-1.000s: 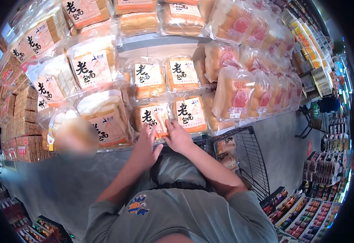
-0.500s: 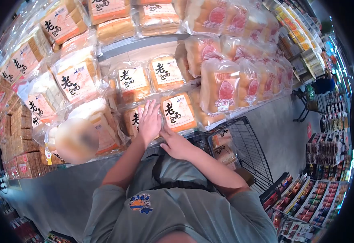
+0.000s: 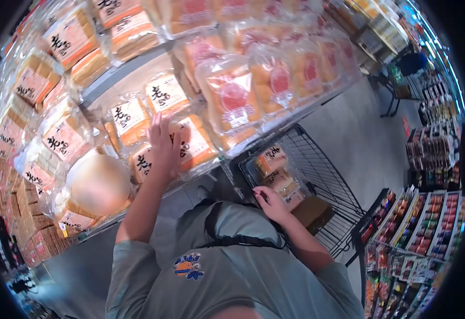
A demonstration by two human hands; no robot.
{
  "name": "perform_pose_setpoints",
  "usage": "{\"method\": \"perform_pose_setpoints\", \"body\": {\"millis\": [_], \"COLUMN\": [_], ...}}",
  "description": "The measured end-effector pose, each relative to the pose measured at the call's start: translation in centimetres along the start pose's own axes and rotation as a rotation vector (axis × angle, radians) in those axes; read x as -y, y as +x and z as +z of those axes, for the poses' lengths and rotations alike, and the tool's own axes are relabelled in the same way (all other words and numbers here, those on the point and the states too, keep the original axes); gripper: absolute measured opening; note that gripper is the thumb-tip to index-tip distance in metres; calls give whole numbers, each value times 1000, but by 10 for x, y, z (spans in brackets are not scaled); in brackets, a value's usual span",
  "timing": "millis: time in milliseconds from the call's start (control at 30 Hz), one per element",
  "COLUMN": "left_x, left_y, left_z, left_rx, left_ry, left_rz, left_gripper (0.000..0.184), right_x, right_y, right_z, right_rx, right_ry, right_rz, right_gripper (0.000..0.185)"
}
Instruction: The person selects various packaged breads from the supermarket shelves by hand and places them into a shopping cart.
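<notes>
My left hand (image 3: 163, 146) lies with its fingers spread on the front row of bagged bread, across the edge between a left loaf (image 3: 142, 164) and a right loaf (image 3: 194, 141) with white and orange labels. Two more labelled loaves sit behind, one of them (image 3: 130, 121) just beyond my fingertips. My right hand (image 3: 271, 203) is at the near side of the black wire cart (image 3: 317, 159), its fingers curled; whether it grips anything is too small to tell. Inside the cart are several packaged loaves (image 3: 272, 159) and a brown box (image 3: 313, 213).
Large clear bags of bread with red print (image 3: 232, 95) stand in rows at the shelf's right. More wrapped loaves (image 3: 67, 37) are stacked at the left and back. Another cart (image 3: 397, 87) stands farther off, and snack racks (image 3: 424, 218) line the right side. The shelf edge (image 3: 291, 119) runs diagonally.
The view has turned toward the cart. My right hand has left the bread and moved right to the cart's side. My left hand has stayed over the front loaves, its fingers spread.
</notes>
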State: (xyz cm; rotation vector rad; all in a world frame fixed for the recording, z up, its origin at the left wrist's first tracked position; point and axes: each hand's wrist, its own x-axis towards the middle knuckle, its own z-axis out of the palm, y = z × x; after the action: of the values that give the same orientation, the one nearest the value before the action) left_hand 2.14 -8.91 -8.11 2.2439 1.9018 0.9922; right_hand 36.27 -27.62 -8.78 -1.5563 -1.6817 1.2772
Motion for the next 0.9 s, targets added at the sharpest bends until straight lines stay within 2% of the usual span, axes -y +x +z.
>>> {"method": "perform_pose_setpoints", "body": {"millis": [67,133,167,233,300,333,367,433,467,533,567,633,667,700,733,767,833,900], "left_x": [-17,-26,-26,-24,-27,-22,-18,-18,-18,-10,-10,-42,-50,-56,-64,-73,-95,-126], "left_y": [27,44,42,39,40,39,38,38,40,42,39,34,27,20,11,-2,-32,-64], "left_z": [16,36,46,64,73,76,79,80,79,79,79,63,58,53,46,38,22,5], "left_rx": [3,67,74,255,322,328,333,352,356,357,353,344,263,183,159,160,104,60], "left_ry": [24,83,83,268,358,382,408,409,416,391,367,359,249,141,120,131,-219,-404], "left_rz": [57,-58,-44,-129,-157,-174,-195,-177,-182,-173,-181,-204,-172,-142,-82,-83,-75,-209], "left_gripper": [55,58,58,62,65,66,66,67,68,68,69,69,68,68,67,67,65,64], "right_x": [-50,-124,-149,-168,-188,-207,-216,-228,-258,-333,-320,-271,-280,-299,-304,-309,-301,-299], "right_y": [-27,-52,-63,-78,-91,-97,-100,-98,-94,-83,-80,-60,-50,-38,-30,-25,-9,5], "right_z": [-3,-5,-7,-15,-25,-31,-32,-32,-26,-5,-12,-31,-28,-19,-14,-10,-10,-9], "right_rx": [-94,-133,-163,-257,-437,-428,-450,-649,-661,-713,-716,-577,-575,-585,-592,-584,-617,-621], "right_ry": [184,217,243,264,410,288,299,396,405,239,247,291,301,381,461,468,349,351], "right_rz": [188,196,197,245,416,472,490,576,580,614,619,630,630,639,649,649,858,902], "right_gripper": [15,16,17,15,16,25,25,44,44,68,68,89,89,98,107,107,126,132]}}
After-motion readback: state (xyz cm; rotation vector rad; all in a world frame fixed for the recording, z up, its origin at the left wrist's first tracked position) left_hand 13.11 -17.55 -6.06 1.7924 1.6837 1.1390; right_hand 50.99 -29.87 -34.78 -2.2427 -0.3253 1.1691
